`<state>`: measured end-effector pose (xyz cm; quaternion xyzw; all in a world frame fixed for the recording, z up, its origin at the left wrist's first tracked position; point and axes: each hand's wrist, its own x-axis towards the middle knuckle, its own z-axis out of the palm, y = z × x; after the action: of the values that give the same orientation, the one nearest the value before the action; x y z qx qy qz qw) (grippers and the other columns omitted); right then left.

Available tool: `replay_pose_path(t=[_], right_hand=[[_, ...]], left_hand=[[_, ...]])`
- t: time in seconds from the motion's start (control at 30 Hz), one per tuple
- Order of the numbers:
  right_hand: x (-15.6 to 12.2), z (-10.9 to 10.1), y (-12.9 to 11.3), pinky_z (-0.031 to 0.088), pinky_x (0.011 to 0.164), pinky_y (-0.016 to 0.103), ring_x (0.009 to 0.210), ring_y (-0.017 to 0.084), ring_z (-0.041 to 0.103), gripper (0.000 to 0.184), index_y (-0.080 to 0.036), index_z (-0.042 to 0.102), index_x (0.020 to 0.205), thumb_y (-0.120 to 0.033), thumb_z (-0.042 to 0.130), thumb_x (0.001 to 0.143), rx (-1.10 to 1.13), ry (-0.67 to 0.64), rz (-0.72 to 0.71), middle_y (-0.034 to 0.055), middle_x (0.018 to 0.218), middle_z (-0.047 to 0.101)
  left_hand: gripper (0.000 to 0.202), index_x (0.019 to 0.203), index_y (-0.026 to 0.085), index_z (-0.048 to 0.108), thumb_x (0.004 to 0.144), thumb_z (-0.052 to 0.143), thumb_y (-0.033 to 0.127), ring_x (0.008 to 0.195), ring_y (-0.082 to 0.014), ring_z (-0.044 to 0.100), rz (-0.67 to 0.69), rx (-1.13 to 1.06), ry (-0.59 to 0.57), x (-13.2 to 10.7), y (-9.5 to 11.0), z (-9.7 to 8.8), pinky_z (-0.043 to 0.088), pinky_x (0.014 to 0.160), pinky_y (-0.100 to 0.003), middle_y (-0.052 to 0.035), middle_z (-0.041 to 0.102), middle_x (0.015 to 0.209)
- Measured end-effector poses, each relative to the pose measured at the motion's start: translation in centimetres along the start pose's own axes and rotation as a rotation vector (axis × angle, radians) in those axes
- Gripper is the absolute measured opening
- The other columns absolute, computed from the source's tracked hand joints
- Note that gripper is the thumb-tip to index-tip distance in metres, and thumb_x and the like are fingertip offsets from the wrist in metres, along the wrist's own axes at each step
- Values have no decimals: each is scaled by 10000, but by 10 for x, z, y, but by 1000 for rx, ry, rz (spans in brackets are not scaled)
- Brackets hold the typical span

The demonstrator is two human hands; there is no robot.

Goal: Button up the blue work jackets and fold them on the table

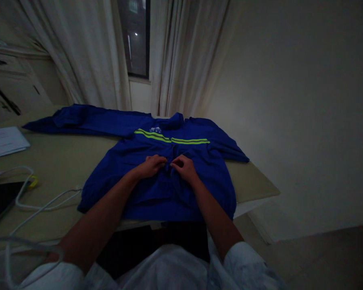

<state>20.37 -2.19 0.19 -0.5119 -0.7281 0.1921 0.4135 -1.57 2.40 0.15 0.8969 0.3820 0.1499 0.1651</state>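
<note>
A blue long-sleeved jacket (145,193) with yellow-green stripes across the chest lies spread over the table, its collar away from me. My left hand (154,165) is closed on the jacket's front edge, left of the centre line. Just beside it, my right hand (183,166) pinches the other front edge between thumb and fingers. The two hands nearly meet below the stripes. Whatever small fastening may sit between the fingertips is too dark to make out.
The beige table (105,147) ends at a corner on the right, near the wall (305,121). Papers (6,141), a dark phone-like device (4,199) and a white cable (45,208) lie on the left. Curtains (187,56) hang behind the table.
</note>
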Motion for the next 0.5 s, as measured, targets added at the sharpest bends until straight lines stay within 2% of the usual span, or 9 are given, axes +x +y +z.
replay_pose_path(t=[0.27, 0.37, 0.5], right_hand=[[-2, 5, -6, 463, 689, 244, 745, 141, 595, 90, -191, 684, 843, -246, 755, 850, -10, -70, -48, -1, 838, 635], [-1, 4, -8, 457, 734, 252, 787, 150, 597, 70, -194, 650, 842, -189, 718, 825, -55, -37, -57, -1, 858, 629], [0, -4, -7, 440, 717, 255, 756, 153, 601, 74, -194, 602, 815, -140, 652, 819, -61, 80, 9, -12, 804, 625]], left_hand=[[281, 983, 235, 738, 965, 462, 186, 1029, -260, 659, -3, 84, -2, 0, 12, 1, 413, 909, -407, -79, 756, 1002], [282, 1072, 254, 757, 963, 499, 233, 1018, -246, 672, 28, 8, -30, -1, 11, -7, 436, 919, -380, -63, 773, 1041], [302, 1142, 268, 774, 954, 539, 289, 1008, -226, 690, 110, -172, -155, -13, 16, -24, 467, 917, -325, -33, 791, 1070]])
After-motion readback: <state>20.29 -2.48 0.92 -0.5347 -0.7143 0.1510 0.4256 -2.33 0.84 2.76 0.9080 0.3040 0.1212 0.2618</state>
